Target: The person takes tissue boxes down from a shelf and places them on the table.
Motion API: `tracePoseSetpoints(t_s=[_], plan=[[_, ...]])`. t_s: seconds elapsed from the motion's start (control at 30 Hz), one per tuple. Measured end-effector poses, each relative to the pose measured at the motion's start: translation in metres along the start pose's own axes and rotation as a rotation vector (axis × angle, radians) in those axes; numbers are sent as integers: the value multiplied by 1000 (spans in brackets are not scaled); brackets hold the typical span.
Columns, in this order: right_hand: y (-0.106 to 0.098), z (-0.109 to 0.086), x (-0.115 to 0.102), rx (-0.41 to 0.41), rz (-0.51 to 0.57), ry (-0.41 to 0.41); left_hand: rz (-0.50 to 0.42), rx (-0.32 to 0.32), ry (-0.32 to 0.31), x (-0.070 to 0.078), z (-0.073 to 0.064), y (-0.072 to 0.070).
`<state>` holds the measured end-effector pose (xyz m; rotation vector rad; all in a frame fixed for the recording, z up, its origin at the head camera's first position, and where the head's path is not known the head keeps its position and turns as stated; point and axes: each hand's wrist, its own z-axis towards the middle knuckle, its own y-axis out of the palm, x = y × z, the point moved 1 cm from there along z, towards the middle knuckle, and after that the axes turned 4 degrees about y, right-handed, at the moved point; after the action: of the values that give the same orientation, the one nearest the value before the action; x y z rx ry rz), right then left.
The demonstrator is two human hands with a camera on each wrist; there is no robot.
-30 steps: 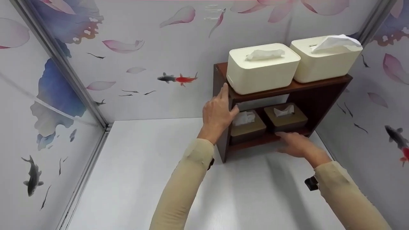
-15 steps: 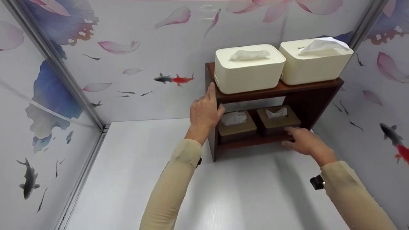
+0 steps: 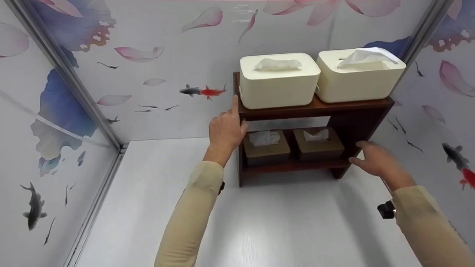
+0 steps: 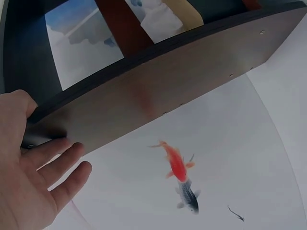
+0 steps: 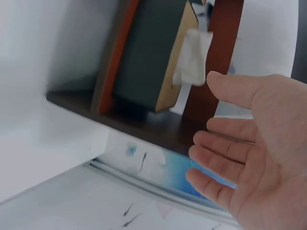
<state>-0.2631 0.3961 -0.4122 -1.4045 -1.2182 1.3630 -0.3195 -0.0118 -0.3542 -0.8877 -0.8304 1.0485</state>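
Observation:
A small dark reddish-brown wooden shelf [image 3: 357,122] stands in the head view. My left hand [image 3: 225,128] holds its left side panel [image 4: 158,86], thumb at the front edge and index finger along the outer face; the other fingers are loosely extended. Beside the right panel is my right hand [image 3: 382,162], its fingers spread and holding nothing; the right wrist view shows the palm near the panel. Two cream tissue boxes, a left one [image 3: 280,89] and a right one [image 3: 360,85], sit on top. The lower board carries two brown tissue boxes, left [image 3: 267,154] and right [image 3: 320,147].
White panels decorated with petals and fish enclose the space: a back wall [image 3: 178,122], a left wall [image 3: 22,148] and a right wall [image 3: 434,129]. Metal corner rails [image 3: 74,81] run along their joints. The shelf rests on a white surface [image 3: 159,185].
The shelf, with its boxes, has shifted left and turned to face more squarely forward. My left hand has moved left with it. My right hand has moved right, to the right panel.

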Motion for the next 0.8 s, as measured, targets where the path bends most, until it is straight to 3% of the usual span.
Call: tracePoseSetpoints(t_s=[0.27, 0.43, 0.67, 0.8], plan=[[-20, -5, 13, 28, 43, 123, -6, 26, -8, -17, -3, -6], [-36, -5, 11, 145, 62, 165, -22, 22, -16, -26, -4, -10], [-51, 1, -5, 337, 127, 153, -46, 12, -37, -40, -8, -15], [-52, 3, -17, 393, 110, 105, -37, 9, -47, -51, -12, -18]])
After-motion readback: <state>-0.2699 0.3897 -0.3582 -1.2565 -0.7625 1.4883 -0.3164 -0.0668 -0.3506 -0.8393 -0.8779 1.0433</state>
